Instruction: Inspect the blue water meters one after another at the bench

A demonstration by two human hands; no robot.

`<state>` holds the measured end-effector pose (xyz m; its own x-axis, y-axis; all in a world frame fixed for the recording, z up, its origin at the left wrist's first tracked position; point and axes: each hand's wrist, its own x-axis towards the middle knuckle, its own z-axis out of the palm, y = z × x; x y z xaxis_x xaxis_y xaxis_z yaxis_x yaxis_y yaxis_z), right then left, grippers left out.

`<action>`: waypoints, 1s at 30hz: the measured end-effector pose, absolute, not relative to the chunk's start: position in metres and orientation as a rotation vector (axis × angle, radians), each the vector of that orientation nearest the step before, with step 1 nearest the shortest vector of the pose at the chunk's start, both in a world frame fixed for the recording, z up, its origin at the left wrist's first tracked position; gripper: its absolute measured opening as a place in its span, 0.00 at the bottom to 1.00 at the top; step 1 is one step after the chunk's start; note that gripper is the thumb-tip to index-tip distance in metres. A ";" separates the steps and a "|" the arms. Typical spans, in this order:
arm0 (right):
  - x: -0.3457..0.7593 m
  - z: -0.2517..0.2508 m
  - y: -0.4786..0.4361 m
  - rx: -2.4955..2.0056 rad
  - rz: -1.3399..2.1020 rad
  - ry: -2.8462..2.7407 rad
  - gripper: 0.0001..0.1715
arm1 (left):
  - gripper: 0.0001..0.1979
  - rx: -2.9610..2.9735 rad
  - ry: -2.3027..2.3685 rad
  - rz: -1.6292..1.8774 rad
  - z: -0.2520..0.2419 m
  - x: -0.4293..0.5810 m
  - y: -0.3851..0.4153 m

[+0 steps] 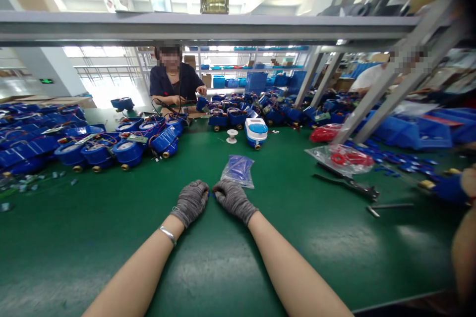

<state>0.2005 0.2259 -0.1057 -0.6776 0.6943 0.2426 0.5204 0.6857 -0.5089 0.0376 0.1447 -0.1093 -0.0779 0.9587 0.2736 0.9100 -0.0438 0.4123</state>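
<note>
In the head view my left hand (191, 201), in a grey knit glove, is closed just above the green tabletop (201, 262). Facing it across a narrow gap, my right hand (235, 200) wears the same kind of glove and is closed too. Tiny specks of blue show at the fingertips of both, but what they pinch is too small to name. Right behind my right hand lies a clear plastic bag (238, 171) with flat blue pieces inside. Farther back stand a white and blue meter (256, 132) and a white spool (231, 136).
Blue meter bodies (126, 152) with wires crowd the left and back. At right lie a bag of red parts (351, 158), pliers (349, 183), a T-shaped tool (388, 208) and blue bins (409, 131). A shelf (223, 25) spans overhead; a person (174, 79) sits opposite.
</note>
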 end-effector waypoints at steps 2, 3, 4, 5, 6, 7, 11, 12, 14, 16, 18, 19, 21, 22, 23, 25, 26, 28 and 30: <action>0.201 -0.104 0.224 -0.941 0.558 -2.496 0.13 | 0.08 2.085 2.097 0.760 -0.111 0.038 0.146; 0.200 -0.103 0.223 -0.943 0.553 -2.503 0.13 | 0.08 2.088 2.095 0.766 -0.111 0.038 0.146; 0.200 -0.103 0.222 -0.945 0.548 -2.511 0.13 | 0.08 2.086 2.092 0.778 -0.112 0.038 0.146; 0.199 -0.102 0.220 -0.949 0.544 -2.516 0.12 | 0.08 2.080 2.089 0.795 -0.113 0.038 0.146; 0.198 -0.102 0.219 -0.957 0.542 -2.516 0.12 | 0.08 2.070 2.084 0.815 -0.113 0.037 0.146; 0.197 -0.101 0.218 -0.969 0.542 -2.510 0.12 | 0.08 2.057 2.080 0.839 -0.114 0.036 0.145; 0.192 -0.102 0.216 -0.999 0.548 -2.476 0.10 | 0.08 1.990 2.055 0.920 -0.116 0.034 0.144; 0.192 -0.103 0.216 -0.994 0.549 -2.478 0.10 | 0.08 1.975 2.047 0.931 -0.116 0.034 0.144; 0.192 -0.104 0.217 -0.982 0.548 -2.482 0.10 | 0.09 1.952 2.031 0.948 -0.117 0.034 0.145; 0.192 -0.106 0.218 -0.976 0.543 -2.483 0.10 | 0.09 1.937 2.024 0.961 -0.117 0.033 0.145; 0.192 -0.107 0.218 -0.976 0.534 -2.480 0.10 | 0.09 1.929 2.020 0.969 -0.118 0.033 0.146; 0.192 -0.107 0.218 -0.974 0.530 -2.480 0.10 | 0.09 1.926 2.020 0.972 -0.118 0.033 0.146; 0.192 -0.108 0.218 -0.967 0.526 -2.482 0.11 | 0.09 1.916 2.023 0.976 -0.119 0.033 0.146; 0.191 -0.109 0.219 -0.963 0.526 -2.483 0.11 | 0.09 1.911 2.024 0.978 -0.119 0.032 0.147; 0.191 -0.109 0.219 -0.957 0.527 -2.486 0.11 | 0.09 1.906 2.023 0.980 -0.118 0.032 0.147; 0.191 -0.109 0.219 -0.947 0.528 -2.492 0.12 | 0.09 1.897 2.016 0.985 -0.118 0.033 0.147; 0.191 -0.109 0.219 -0.943 0.528 -2.493 0.12 | 0.10 1.893 2.010 0.988 -0.117 0.033 0.147; 0.191 -0.108 0.219 -0.948 0.534 -2.480 0.12 | 0.10 1.883 2.004 1.000 -0.116 0.033 0.147; 0.192 -0.107 0.219 -0.969 0.545 -2.452 0.12 | 0.10 1.868 2.005 1.022 -0.116 0.032 0.147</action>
